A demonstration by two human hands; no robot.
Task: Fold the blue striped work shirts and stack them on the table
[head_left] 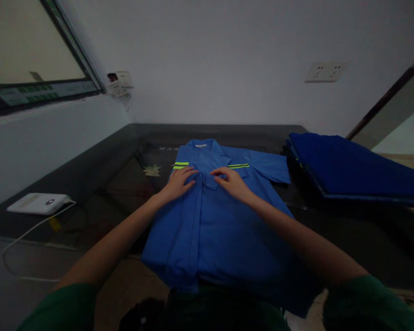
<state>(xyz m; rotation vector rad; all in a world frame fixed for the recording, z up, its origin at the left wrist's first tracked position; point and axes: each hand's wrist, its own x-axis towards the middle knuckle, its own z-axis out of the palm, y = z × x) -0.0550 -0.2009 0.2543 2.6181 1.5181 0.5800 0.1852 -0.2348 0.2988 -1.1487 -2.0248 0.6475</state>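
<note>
A blue short-sleeved work shirt (234,220) with yellow-green stripes lies front up, its collar at the far side and its hem hanging over the near table edge. My left hand (180,183) rests on the left side of its chest, thumb apart from the fingers. Across the front opening, my right hand (233,185) is over the other chest side by a pocket, fingers bent and slightly spread. Between both hands the cloth of the front edge is rucked up. Nothing shows gripped in either hand. The left sleeve is mostly out of sight, folded or hidden.
Under the shirt is a dark glossy table (120,151) against the wall. Folded darker blue cloth (359,168) lies at the right. A white power bank (39,203) with a white cable sits at the left edge. Wall sockets (326,72) are above.
</note>
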